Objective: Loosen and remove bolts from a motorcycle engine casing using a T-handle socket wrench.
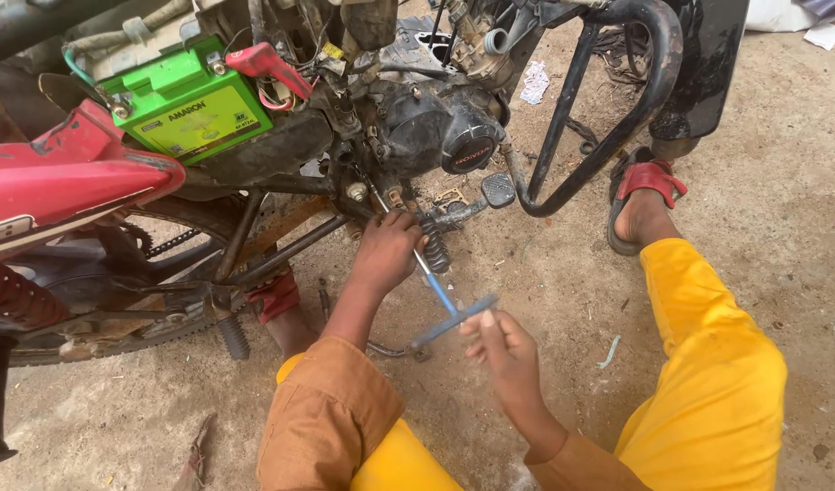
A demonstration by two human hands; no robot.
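- The place is outdoors, on bare sandy ground [763,209] with small litter; a motorcycle stands across the upper half of the frame.
- The left hand [385,253], in the middle of the frame, has its fingers curled around the shaft of a blue T-wrench [445,305], close to the engine.
- The right hand [499,344], lower and a little to the right, pinches the crossbar of the T-wrench with the fingertips; the palm is half open.
- The tip of the shaft goes up-left to a bolt [377,195] under the black engine [435,132]; the socket itself is too small to see clearly.
- In my judgement, the step goes well if the left hand keeps the shaft straight in line with the bolt while the right hand turns the bar evenly, so that the tip does not slip off.
- Just beside the left hand are a coiled spring [435,250] and a foot peg [497,189].
- Further out, a green battery [185,100] sits at the upper left, above the red panel [67,177].
- The yellow trousers [708,364] fill the lower right, and a foot in a red sandal [645,195] rests near the crash bar [608,118].
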